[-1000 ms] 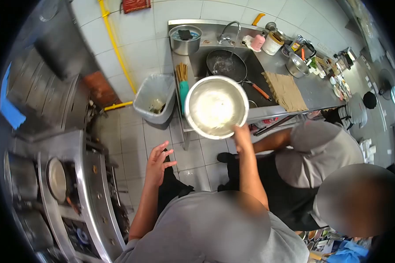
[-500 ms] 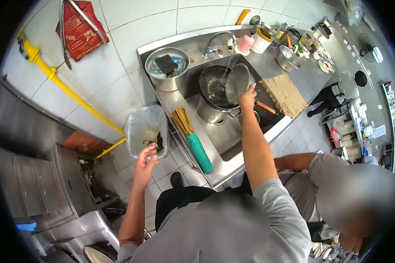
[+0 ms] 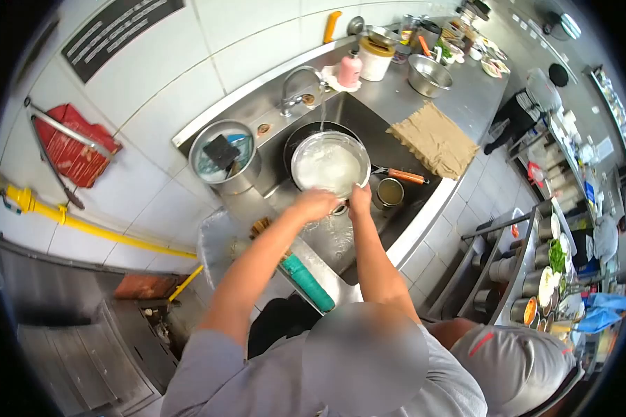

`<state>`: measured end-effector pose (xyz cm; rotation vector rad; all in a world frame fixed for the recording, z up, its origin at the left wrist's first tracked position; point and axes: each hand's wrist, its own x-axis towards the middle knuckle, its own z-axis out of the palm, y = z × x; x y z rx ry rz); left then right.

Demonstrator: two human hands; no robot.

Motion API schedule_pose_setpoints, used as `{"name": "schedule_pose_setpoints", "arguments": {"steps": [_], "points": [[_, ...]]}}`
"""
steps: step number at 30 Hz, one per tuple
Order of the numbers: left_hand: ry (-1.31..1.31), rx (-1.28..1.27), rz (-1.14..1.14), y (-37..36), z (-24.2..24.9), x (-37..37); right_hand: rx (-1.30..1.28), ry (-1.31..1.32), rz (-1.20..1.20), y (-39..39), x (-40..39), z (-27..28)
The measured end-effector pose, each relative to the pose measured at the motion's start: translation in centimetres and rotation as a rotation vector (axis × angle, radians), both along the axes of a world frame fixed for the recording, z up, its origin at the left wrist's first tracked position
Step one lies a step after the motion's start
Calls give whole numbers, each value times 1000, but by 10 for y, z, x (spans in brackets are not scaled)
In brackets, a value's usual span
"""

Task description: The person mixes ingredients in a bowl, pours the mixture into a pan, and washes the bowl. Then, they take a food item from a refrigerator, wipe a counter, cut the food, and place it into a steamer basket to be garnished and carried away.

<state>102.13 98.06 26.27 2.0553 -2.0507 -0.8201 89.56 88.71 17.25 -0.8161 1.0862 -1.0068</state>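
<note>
Head view: bowl (image 3: pixel 331 165) overlaps the pan's (image 3: pixel 293 144) rim.

Left hand (image 3: pixel 316 206): on the near rim of the metal bowl (image 3: pixel 331 165). Right hand (image 3: pixel 359 200): gripping the same rim at its right side. Bowl position: above the sink (image 3: pixel 337 243), overlapping the dark pan (image 3: pixel 293 147). Faucet (image 3: pixel 299 87): water running down behind the bowl. Pan handle (image 3: pixel 407 176): pointing right. Beige cloth (image 3: pixel 435 139): on the counter beside the sink. Large pot (image 3: pixel 224 156): left of the sink, with a black pad (image 3: pixel 221 151) inside.
</note>
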Motion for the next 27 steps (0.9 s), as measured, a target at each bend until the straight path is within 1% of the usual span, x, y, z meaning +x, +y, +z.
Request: {"name": "schedule_pose_setpoints", "arguments": {"steps": [1, 2, 3, 5, 6, 7, 8, 9, 10, 12, 13, 14, 15, 16, 17, 19, 20, 21, 22, 23, 26, 27], "points": [[-88, 233, -19, -11, -5, 11, 33, 117, 33, 9, -6, 26], [-139, 227, -30, -15, -20, 26, 15, 128, 27, 13, -7, 22], [-194, 216, -39, -22, -23, 36, -9, 137, 21, 17, -4, 26], [-482, 272, -196, -48, -22, 47, 23, 105, 14, 30, 0, 38], [-625, 298, -275, -55, -19, 49, 37, 63, 33, 32, 1, 35], [-725, 24, -182, -64, -33, 49, 72, 38, 18, 35, 4, 35], [-806, -260, -84, -76, -62, 48, 100, 15, 3, 37, 7, 36], [-861, -545, 22, -79, -64, 39, 131, 0, -11, 39, 8, 36], [-713, -539, 18, -82, -68, 29, 139, -20, -36, 39, 9, 36], [22, -494, 130, -106, -68, -6, 101, 36, -45, 30, 4, 35], [190, -446, 82, -110, -67, -10, 85, 59, -44, 27, 6, 34], [357, -387, 42, -116, -69, -13, 70, 82, -122, 25, 2, 41], [332, -322, -98, -118, -75, -12, 32, 52, -103, 17, -7, 31], [307, -257, -236, -117, -81, -10, 10, 90, -138, 9, -16, 21], [295, -149, -259, -107, -70, -6, -16, 126, -174, 3, -23, 17], [271, 62, -306, -70, -15, 7, -75, 133, -183, -1, -33, 21], [60, 148, -335, -59, 3, 15, -121, 168, -208, -5, -34, 11], [-43, -24, -347, -53, -1, 29, -166, 204, -234, -5, -32, 13], [-149, -198, -356, -46, -7, 45, -65, 197, -221, -2, -34, 15], [-259, -374, -363, -41, -3, 53, 33, 186, -208, 1, -32, 23], [-190, -757, 169, -29, 6, 48, 75, -29, -275, 13, -14, 13], [151, -730, 328, -33, -8, 45, 77, -111, -295, 18, -6, 16]]}}
